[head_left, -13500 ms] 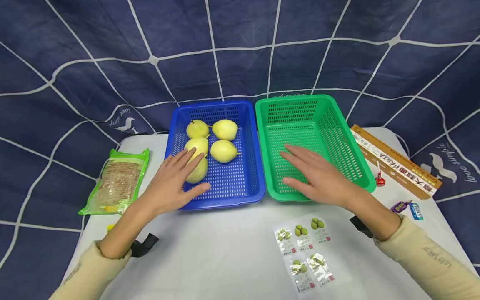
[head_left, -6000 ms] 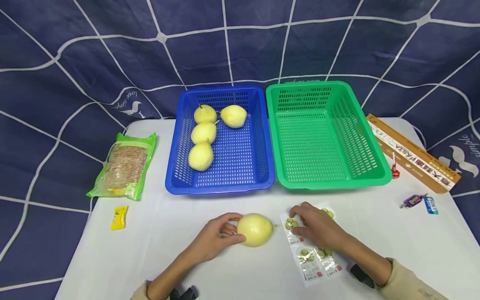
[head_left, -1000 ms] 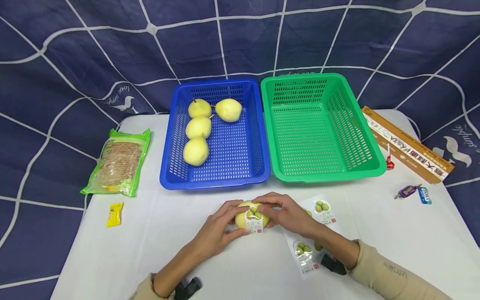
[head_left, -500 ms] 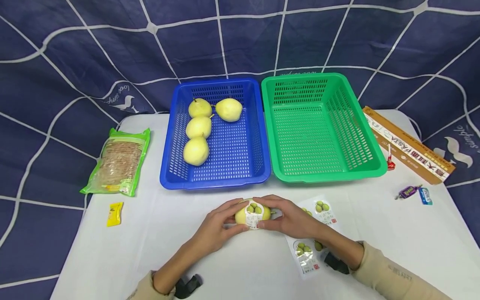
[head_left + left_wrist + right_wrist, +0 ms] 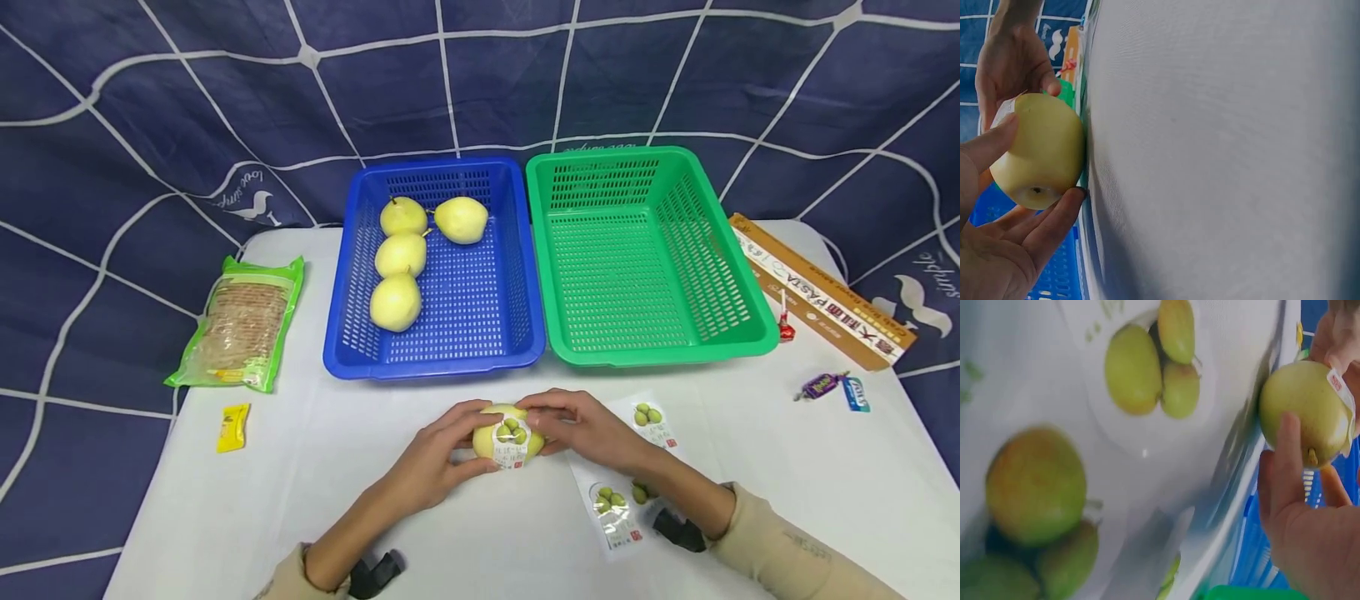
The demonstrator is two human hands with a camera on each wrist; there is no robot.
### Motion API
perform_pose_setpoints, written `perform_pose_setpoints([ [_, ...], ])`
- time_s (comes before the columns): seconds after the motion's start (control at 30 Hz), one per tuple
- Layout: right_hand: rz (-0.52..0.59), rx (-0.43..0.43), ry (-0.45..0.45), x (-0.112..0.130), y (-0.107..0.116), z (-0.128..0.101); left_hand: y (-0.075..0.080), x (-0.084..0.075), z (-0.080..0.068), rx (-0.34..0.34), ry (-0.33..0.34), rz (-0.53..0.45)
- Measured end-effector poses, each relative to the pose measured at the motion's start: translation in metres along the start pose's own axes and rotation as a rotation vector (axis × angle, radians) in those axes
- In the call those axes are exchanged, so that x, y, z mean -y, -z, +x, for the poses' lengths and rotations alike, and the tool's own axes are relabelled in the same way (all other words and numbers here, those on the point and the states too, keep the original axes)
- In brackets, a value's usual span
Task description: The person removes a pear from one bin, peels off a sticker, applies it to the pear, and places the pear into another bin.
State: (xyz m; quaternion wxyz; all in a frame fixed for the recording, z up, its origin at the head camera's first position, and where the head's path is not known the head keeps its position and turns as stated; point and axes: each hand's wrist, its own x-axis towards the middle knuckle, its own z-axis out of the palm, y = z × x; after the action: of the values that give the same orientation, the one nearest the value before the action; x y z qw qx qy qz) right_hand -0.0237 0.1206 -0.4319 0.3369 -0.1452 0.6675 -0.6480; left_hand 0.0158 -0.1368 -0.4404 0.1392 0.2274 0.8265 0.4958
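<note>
A yellow pear (image 5: 508, 435) rests on the white table (image 5: 375, 517) in front of the baskets, with a white sticker (image 5: 511, 435) showing green fruit on its near side. My left hand (image 5: 435, 454) grips the pear (image 5: 1038, 150) from the left. My right hand (image 5: 581, 425) holds the pear (image 5: 1300, 412) from the right, fingers curled over its top. A sticker sheet (image 5: 626, 492) lies under my right forearm. Three more pears (image 5: 401, 254) sit in the blue basket (image 5: 435, 362). The green basket (image 5: 660, 350) stands to its right with nothing in it.
A green packet of noodles (image 5: 240, 325) and a small yellow sachet (image 5: 232, 427) lie at the left. A long pasta box (image 5: 821, 304), a red lollipop (image 5: 784, 327) and wrapped sweets (image 5: 832, 387) lie at the right. A dark blue sheet hangs behind.
The sticker has gone from the sheet onto the pear. Over the last second both hands have turned the pear slightly and my right fingers have shifted over its top.
</note>
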Motion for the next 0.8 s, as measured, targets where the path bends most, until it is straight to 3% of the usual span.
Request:
perform_pose_setpoints([
  [0.23,-0.007,-0.053,-0.016,0.0,-0.007,0.004,0.001,0.002,0.0,0.0,-0.051,0.027],
  [0.53,-0.033,-0.095,-0.024,-0.004,-0.006,-0.002,-0.002,0.003,-0.002,0.004,-0.038,0.031],
  [0.8,-0.084,-0.194,0.094,0.003,0.012,-0.026,-0.001,0.001,-0.001,-0.006,0.003,0.023],
])
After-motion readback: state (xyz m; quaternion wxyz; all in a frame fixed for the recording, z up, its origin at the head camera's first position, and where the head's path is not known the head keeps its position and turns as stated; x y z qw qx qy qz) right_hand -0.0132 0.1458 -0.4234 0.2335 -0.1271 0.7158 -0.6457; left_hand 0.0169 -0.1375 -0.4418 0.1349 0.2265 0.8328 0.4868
